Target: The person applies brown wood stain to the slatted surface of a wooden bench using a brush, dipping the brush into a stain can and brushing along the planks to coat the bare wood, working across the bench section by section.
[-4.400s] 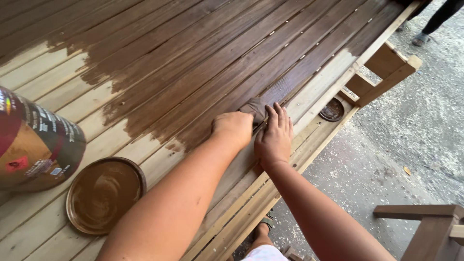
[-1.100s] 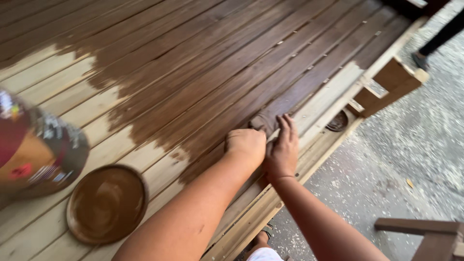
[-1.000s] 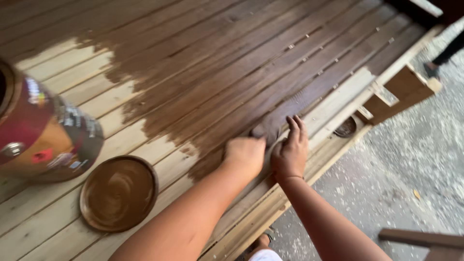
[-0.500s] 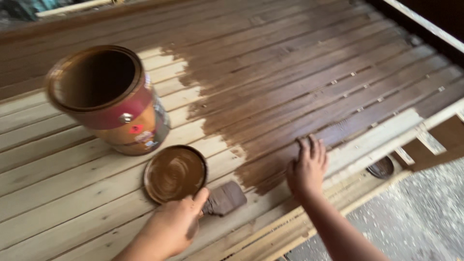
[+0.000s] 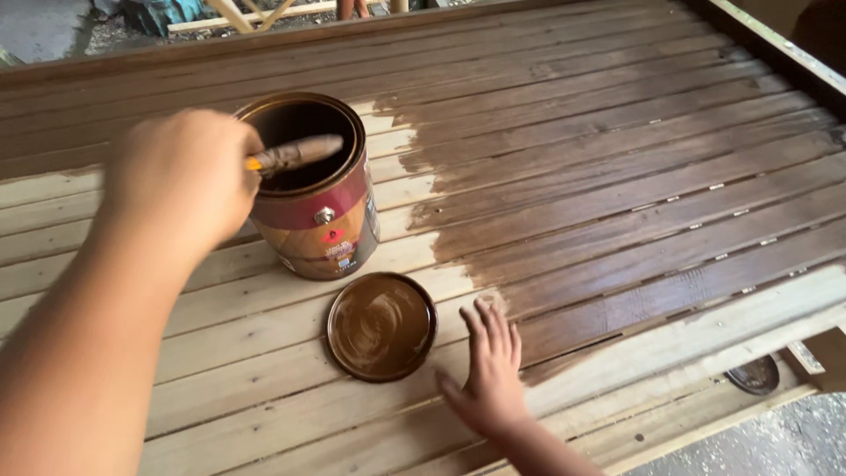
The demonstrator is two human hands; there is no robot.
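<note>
Head view: left hand (image 5: 181, 176) fisted around a paintbrush (image 5: 295, 153), yellow handle just showing at the knuckles, stained bristle end poking out to the right over the mouth of the open stain can (image 5: 313, 198). Brush long axis runs roughly left to right, tipped slightly up at the bristle end; tip sits over the can opening, can't tell if it touches the liquid or the rim. Can stands upright on the slatted wooden worktop (image 5: 264, 353), just right of and below the left hand. Left hand is clearly the nearer one to the can. Right hand (image 5: 489, 370) lies flat, fingers spread wide, palm down on the slats, holding nothing. Round can lid (image 5: 381, 325) lies stain side up between the can and the right hand, just beside both. Dark stained boards (image 5: 634, 176) cover the right and far part; bare pale wood near and left.
</note>
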